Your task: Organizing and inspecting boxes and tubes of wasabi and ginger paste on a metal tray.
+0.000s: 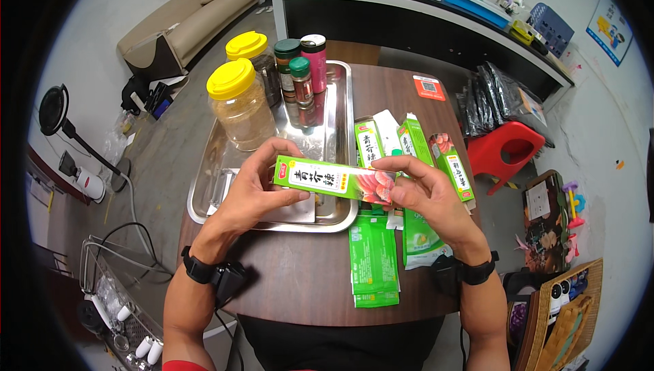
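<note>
My left hand and my right hand hold a slim green carton level above the table, one at each end. Its front has a white label panel and a picture of pink slices on the right end. The fingers of both hands are closed round the ends. Behind and to the right of my right hand lie similar green cartons. Below the held carton, green packets rest on the table. A metal tray sits behind my left hand, with a flat white object partly hidden in it.
In the tray stand two yellow-lidded jars, a pink container and bottles with green lids. The brown table bears an orange square card at the back right. Beyond its right edge stands a red stool with black bags.
</note>
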Demonstrator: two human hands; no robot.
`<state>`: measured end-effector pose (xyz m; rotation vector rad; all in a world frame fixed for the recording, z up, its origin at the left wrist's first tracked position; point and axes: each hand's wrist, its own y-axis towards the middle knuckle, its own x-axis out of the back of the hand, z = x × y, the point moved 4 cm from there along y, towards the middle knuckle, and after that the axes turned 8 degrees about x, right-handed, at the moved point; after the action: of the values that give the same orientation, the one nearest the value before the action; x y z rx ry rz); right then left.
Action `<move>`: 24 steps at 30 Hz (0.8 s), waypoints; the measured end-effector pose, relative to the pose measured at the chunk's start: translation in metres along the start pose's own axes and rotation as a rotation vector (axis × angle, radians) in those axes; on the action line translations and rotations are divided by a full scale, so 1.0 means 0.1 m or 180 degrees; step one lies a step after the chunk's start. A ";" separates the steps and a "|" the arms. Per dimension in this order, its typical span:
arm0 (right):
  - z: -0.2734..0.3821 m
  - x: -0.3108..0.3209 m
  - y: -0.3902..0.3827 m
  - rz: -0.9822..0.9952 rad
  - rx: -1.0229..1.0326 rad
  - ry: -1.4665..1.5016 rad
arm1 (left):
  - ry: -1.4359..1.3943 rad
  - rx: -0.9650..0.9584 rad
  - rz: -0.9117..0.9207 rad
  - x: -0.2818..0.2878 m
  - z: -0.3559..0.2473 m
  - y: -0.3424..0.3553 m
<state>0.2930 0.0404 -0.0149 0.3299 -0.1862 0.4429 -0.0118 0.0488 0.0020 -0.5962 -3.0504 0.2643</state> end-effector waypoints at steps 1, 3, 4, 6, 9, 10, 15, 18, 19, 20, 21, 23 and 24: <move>0.00 0.00 -0.02 0.0003 -0.0001 0.0005 | 0.0013 -0.0002 -0.0006 0.00 0.00 0.00; 0.00 -0.02 0.03 0.0011 -0.0002 0.0019 | 0.0040 -0.0004 -0.0023 0.01 0.01 0.00; 0.00 0.00 0.01 0.0007 0.0001 0.0019 | 0.0057 -0.0011 -0.0023 0.01 0.01 0.01; 0.02 0.01 0.01 -0.0001 0.0009 0.0021 | 0.0091 -0.0028 -0.0025 0.01 0.00 0.01; 0.03 0.02 0.02 -0.0013 0.0030 0.0035 | 0.0155 -0.0049 -0.0034 0.00 0.00 0.03; 0.02 0.01 0.06 -0.0012 0.0038 0.0050 | 0.0181 -0.0050 -0.0046 0.00 0.01 0.03; 0.03 0.02 0.10 -0.0013 0.0092 0.0133 | 0.0839 -0.0471 -0.0163 -0.01 0.09 0.02; 0.06 0.00 0.09 -0.0024 0.0146 0.0189 | 0.1335 -0.0737 -0.0331 -0.06 -0.03 -0.02; 0.07 0.01 0.09 -0.0027 0.0169 0.0209 | 0.1494 -0.0876 -0.0420 -0.07 -0.07 -0.04; 0.08 0.01 0.10 -0.0030 0.0194 0.0230 | 0.1485 -0.0824 -0.0457 -0.07 -0.09 -0.05; 0.08 0.00 0.11 -0.0032 0.0221 0.0252 | 0.1516 -0.0829 -0.0469 -0.06 -0.11 -0.07; 0.10 0.00 0.14 -0.0031 0.0293 0.0279 | 0.2912 -0.1634 -0.0780 -0.09 -0.25 -0.14; 0.11 -0.03 0.14 -0.0030 0.0333 0.0293 | 0.2947 -0.1650 -0.0798 -0.12 -0.29 -0.16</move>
<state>0.2832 0.0472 -0.0015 0.4119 -0.0719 0.4584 -0.0056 0.0342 0.0330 -0.2193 -2.2102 -0.6420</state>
